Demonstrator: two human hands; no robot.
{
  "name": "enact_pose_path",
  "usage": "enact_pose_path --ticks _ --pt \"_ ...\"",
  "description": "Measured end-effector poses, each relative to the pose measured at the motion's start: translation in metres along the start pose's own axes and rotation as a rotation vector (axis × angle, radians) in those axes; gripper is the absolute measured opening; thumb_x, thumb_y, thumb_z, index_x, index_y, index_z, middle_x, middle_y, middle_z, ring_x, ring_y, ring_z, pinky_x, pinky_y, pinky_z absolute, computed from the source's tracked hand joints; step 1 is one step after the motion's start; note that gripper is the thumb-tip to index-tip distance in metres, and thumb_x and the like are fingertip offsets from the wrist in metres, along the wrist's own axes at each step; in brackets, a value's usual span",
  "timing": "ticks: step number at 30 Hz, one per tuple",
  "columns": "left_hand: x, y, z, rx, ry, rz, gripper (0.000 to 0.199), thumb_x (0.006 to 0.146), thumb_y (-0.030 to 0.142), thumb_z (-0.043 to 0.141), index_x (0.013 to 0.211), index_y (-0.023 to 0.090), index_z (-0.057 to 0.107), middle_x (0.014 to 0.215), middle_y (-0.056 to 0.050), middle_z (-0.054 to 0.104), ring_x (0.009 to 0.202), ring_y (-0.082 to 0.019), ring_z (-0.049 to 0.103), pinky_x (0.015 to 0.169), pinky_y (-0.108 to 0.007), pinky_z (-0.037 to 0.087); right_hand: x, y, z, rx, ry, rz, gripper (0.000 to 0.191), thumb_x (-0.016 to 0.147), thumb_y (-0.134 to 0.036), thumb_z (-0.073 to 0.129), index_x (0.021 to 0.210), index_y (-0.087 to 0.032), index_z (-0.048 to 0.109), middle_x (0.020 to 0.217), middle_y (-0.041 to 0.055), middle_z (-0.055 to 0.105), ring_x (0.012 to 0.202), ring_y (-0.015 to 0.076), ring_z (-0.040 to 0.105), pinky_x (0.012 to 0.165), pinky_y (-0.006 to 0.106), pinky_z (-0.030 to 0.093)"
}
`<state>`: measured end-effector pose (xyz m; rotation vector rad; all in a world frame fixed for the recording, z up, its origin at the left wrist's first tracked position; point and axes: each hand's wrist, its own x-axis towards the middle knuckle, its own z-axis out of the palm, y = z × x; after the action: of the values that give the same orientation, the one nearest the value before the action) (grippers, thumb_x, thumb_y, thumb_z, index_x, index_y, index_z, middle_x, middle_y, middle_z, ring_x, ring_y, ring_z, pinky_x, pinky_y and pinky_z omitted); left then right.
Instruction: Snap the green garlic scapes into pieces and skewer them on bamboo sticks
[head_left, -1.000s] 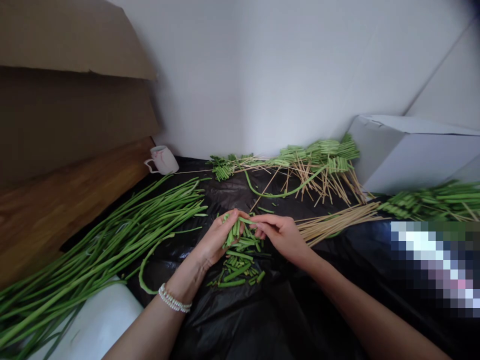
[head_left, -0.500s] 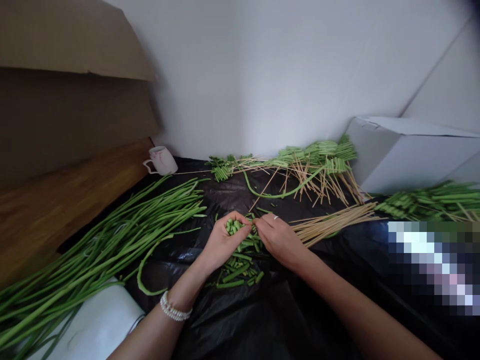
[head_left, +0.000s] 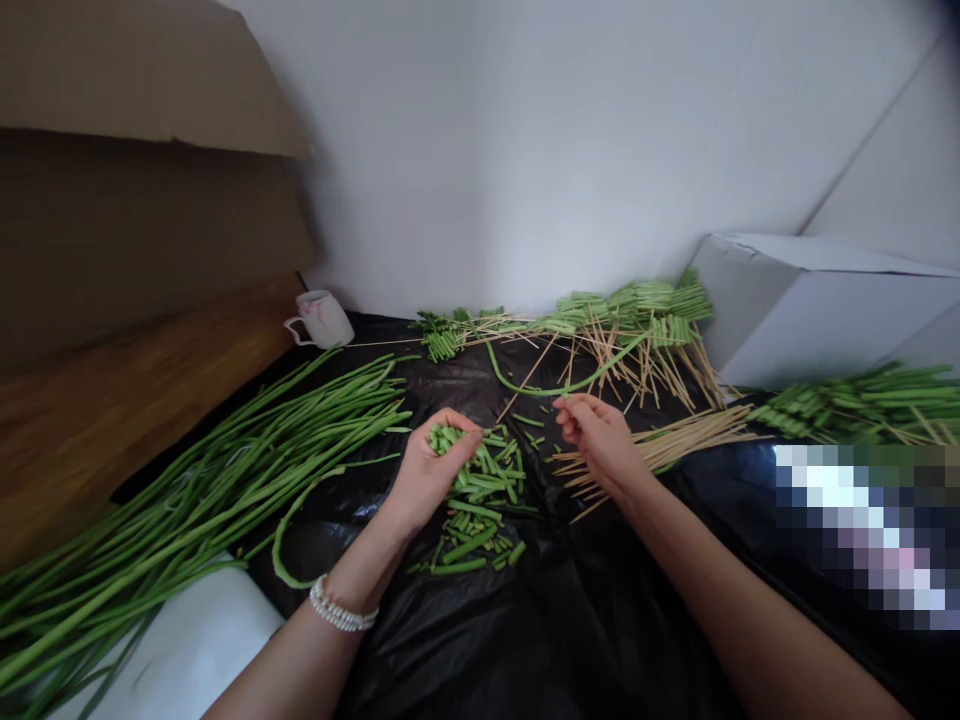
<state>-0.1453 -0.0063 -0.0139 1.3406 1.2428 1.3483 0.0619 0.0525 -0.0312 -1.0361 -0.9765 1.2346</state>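
Cut green bean pieces fill my left hand [head_left: 431, 470], its fingers curled round them and a thin stick's end near its fingertips. Below and beside it, a loose pile of cut green pieces [head_left: 476, 540] lies on black plastic sheeting [head_left: 600, 620]. My right hand [head_left: 600, 440] is pinched, over the left end of a bundle of wooden skewers [head_left: 690, 440]; what its fingertips hold is too small to name. Just behind those fingertips a long curved bean [head_left: 525, 390] lies on the sheeting.
Long green beans [head_left: 300, 460] spread across the left, partly over a white object [head_left: 202, 640]. A mug [head_left: 325, 320] stands at the back left. Skewered bean pieces [head_left: 637, 305] line the wall. A white box [head_left: 795, 310] and more beans [head_left: 870, 400] are at the right.
My right hand has moved right and slightly away, apart from my left hand. My left hand has shifted a little left, still holding bean pieces.
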Motion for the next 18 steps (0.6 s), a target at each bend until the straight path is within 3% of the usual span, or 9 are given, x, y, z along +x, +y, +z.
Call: enact_pose_path --ticks 6,10,14,18 --pt "0.01 -0.008 -0.007 -0.079 0.178 0.048 0.021 0.076 0.037 0.072 0.083 0.019 0.064 0.067 0.004 0.056 0.059 -0.008 0.049 0.057 -0.019 0.037 0.005 0.005 -0.008 -0.122 -0.024 -0.036 0.032 0.066 -0.042 0.074 0.083 -0.015 0.068 0.061 -0.0014 0.06 0.048 0.008 0.048 0.042 0.02 0.036" --pt "0.01 -0.007 -0.007 -0.062 0.178 0.042 0.022 0.077 0.039 0.072 0.083 0.019 0.064 0.068 0.004 0.056 0.059 -0.008 0.048 0.058 -0.019 0.036 0.016 0.013 -0.019 -0.049 0.137 -0.033 0.048 0.059 -0.041 0.081 0.095 -0.018 0.059 0.068 -0.004 0.059 0.052 0.0095 0.054 0.043 0.02 0.04" --pt "0.007 -0.005 -0.004 0.106 0.052 0.082 0.021 0.079 0.039 0.07 0.083 0.019 0.067 0.077 0.0 0.063 0.067 -0.012 0.054 0.067 -0.023 0.041 0.027 0.015 -0.029 0.093 0.231 0.025 0.057 0.057 -0.028 0.082 0.105 -0.025 0.051 0.094 -0.001 0.062 0.069 0.0112 0.064 0.053 0.021 0.049" --pt "0.002 -0.008 0.0 0.384 -0.195 0.222 0.022 0.075 0.038 0.074 0.09 0.022 0.074 0.096 -0.006 0.065 0.092 -0.021 0.059 0.089 -0.033 0.042 0.029 0.011 -0.034 0.221 0.119 0.096 0.054 0.058 -0.021 0.082 0.104 -0.027 0.055 0.101 -0.0009 0.063 0.078 0.0113 0.066 0.062 0.021 0.051"
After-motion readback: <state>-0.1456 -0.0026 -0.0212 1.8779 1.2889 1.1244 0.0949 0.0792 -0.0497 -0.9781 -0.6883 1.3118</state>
